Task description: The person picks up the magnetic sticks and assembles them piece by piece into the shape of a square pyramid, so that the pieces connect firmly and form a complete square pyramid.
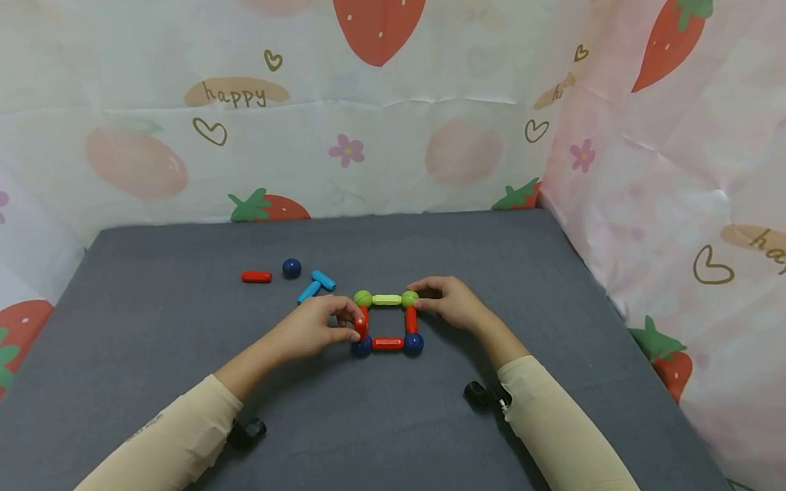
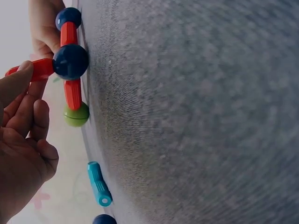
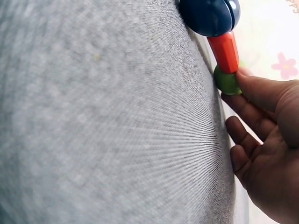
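A square frame of rods and balls lies on the grey cloth. Its front corners are dark blue balls [image 1: 413, 344], its back corners green balls [image 1: 363, 299]. Red rods [image 1: 388, 343] form the front and both sides, and a yellow-green rod [image 1: 386, 300] joins the back corners. Between thumb and fingers my left hand [image 1: 313, 327] pinches another red rod [image 2: 43, 68], which stands up from the front-left blue ball [image 2: 71, 62], its lower end against it. My right hand [image 1: 460, 301] holds the back-right green ball [image 3: 227, 81] with thumb and index finger.
Behind my left hand lie two light blue rods [image 1: 324, 280], touching or nearly so. Farther left are a loose dark blue ball [image 1: 291, 268] and a red rod [image 1: 256, 277]. A strawberry-print curtain [image 1: 388, 163] rises along the back edge of the grey table [image 1: 166, 289].
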A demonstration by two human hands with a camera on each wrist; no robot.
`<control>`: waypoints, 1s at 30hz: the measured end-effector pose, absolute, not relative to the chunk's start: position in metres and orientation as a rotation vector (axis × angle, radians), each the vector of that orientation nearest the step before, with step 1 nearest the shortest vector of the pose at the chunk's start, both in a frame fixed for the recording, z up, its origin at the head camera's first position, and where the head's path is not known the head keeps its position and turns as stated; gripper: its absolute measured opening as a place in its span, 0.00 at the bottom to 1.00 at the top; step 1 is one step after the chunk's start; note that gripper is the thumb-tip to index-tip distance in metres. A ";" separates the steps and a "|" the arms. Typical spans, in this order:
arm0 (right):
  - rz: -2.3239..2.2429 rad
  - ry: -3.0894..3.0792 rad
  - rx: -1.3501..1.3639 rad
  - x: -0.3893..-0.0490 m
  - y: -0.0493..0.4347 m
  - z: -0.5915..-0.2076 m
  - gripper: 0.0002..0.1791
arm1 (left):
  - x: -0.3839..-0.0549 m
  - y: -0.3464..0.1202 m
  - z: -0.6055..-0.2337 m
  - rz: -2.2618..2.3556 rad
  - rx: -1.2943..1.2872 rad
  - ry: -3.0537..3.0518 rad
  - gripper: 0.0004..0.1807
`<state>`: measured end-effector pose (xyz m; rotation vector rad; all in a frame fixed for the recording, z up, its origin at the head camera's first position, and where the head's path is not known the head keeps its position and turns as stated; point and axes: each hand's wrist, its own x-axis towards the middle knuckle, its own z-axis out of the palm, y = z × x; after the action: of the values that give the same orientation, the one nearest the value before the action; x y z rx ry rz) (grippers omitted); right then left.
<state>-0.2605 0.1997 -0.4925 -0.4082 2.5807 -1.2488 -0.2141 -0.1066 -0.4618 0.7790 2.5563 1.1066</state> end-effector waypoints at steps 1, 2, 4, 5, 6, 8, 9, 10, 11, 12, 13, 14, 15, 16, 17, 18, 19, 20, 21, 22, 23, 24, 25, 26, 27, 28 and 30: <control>-1.248 2.580 -0.408 -0.260 0.200 -0.492 0.18 | -0.214 -0.106 -0.461 1.102 0.786 2.557 0.11; -1.247 2.580 -0.408 -0.260 0.200 -0.492 0.18 | -0.214 -0.106 -0.461 1.092 0.792 2.559 0.11; -1.245 2.578 -0.409 -0.260 0.199 -0.492 0.19 | -0.215 -0.106 -0.460 1.077 0.801 2.560 0.11; -1.243 2.578 -0.411 -0.260 0.200 -0.492 0.19 | -0.215 -0.105 -0.459 1.069 0.805 2.560 0.11; -1.242 2.579 -0.414 -0.260 0.200 -0.492 0.19 | -0.216 -0.105 -0.459 1.059 0.809 2.561 0.11; -1.242 2.582 -0.421 -0.260 0.200 -0.492 0.19 | -0.217 -0.104 -0.458 1.046 0.817 2.558 0.12; -1.244 2.583 -0.424 -0.260 0.200 -0.492 0.19 | -0.217 -0.103 -0.458 1.043 0.822 2.554 0.12; -1.246 2.583 -0.428 -0.260 0.200 -0.492 0.19 | -0.218 -0.103 -0.457 1.040 0.828 2.550 0.12; -1.247 2.584 -0.429 -0.260 0.200 -0.492 0.19 | -0.218 -0.103 -0.457 1.037 0.833 2.547 0.12; -1.249 2.583 -0.431 -0.260 0.200 -0.492 0.19 | -0.219 -0.102 -0.457 1.037 0.837 2.541 0.12; -1.250 2.581 -0.432 -0.260 0.200 -0.491 0.19 | -0.219 -0.102 -0.456 1.038 0.842 2.534 0.12; -1.249 2.579 -0.432 -0.260 0.200 -0.491 0.19 | -0.220 -0.103 -0.456 1.037 0.846 2.526 0.12; -1.249 2.577 -0.433 -0.260 0.200 -0.491 0.19 | -0.220 -0.103 -0.456 1.035 0.847 2.519 0.12; -1.247 2.577 -0.433 -0.259 0.200 -0.491 0.19 | -0.221 -0.103 -0.456 1.032 0.850 2.512 0.11; -1.246 2.577 -0.431 -0.259 0.200 -0.491 0.19 | -0.221 -0.103 -0.455 1.030 0.849 2.505 0.11; -1.247 2.577 -0.431 -0.259 0.200 -0.491 0.19 | -0.222 -0.104 -0.455 1.026 0.851 2.499 0.11; -1.246 2.580 -0.429 -0.259 0.200 -0.491 0.19 | -0.222 -0.104 -0.455 1.021 0.854 2.494 0.11; -1.247 2.581 -0.427 -0.259 0.200 -0.491 0.19 | -0.223 -0.104 -0.454 1.017 0.856 2.489 0.11; -1.249 2.581 -0.426 -0.259 0.200 -0.491 0.19 | -0.224 -0.105 -0.453 1.014 0.859 2.482 0.11; -1.251 2.580 -0.425 -0.259 0.200 -0.491 0.18 | -0.225 -0.105 -0.452 1.013 0.864 2.473 0.11; -1.254 2.577 -0.424 -0.260 0.200 -0.491 0.18 | -0.226 -0.106 -0.451 1.012 0.870 2.464 0.12; -1.254 2.576 -0.423 -0.260 0.200 -0.491 0.18 | -0.228 -0.107 -0.450 1.006 0.876 2.458 0.12; -1.253 2.576 -0.422 -0.260 0.200 -0.491 0.19 | -0.229 -0.108 -0.449 1.001 0.879 2.451 0.13; -1.254 2.573 -0.423 -0.260 0.200 -0.491 0.19 | -0.231 -0.108 -0.448 0.997 0.882 2.445 0.13; -1.252 2.572 -0.423 -0.260 0.200 -0.491 0.19 | -0.234 -0.109 -0.447 0.991 0.884 2.444 0.14; -1.252 2.571 -0.422 -0.260 0.200 -0.491 0.19 | -0.237 -0.109 -0.447 0.984 0.886 2.448 0.14; -1.250 2.573 -0.419 -0.260 0.201 -0.492 0.19 | -0.243 -0.110 -0.445 0.963 0.887 2.472 0.14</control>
<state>-0.2604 0.2009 -0.4916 -0.4192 2.5733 -1.2501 -0.2432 -0.1098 -0.4454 0.8873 2.4725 0.9631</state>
